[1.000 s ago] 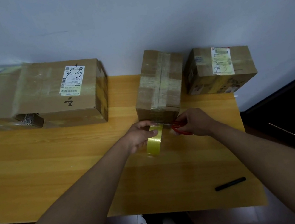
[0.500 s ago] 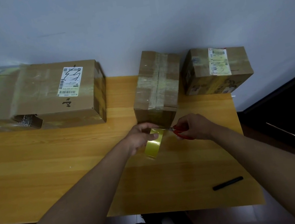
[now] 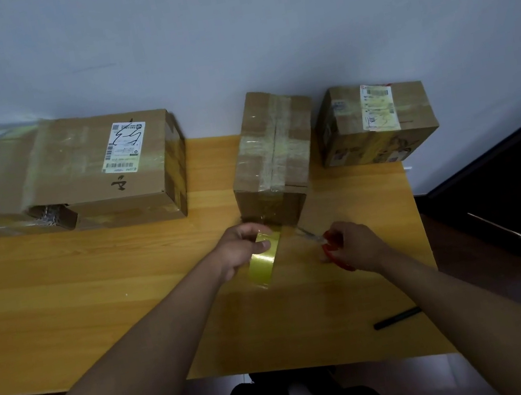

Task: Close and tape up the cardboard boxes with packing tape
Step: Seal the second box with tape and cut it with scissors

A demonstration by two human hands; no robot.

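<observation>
At frame centre my left hand (image 3: 244,249) grips the tape roll (image 3: 263,259) taut from the middle box (image 3: 274,156), so my right hand's (image 3: 356,245) scissors (image 3: 321,242) can cut the strip.

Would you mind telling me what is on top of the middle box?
Clear tape crosses the top of the middle box in two bands. Nothing else lies there; its contents are hidden.

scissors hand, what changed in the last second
The right hand drew the red-handled scissors back from the tape strip toward the right. The left hand still holds the tape roll by the middle box; boxes and pen unmoved.
</observation>
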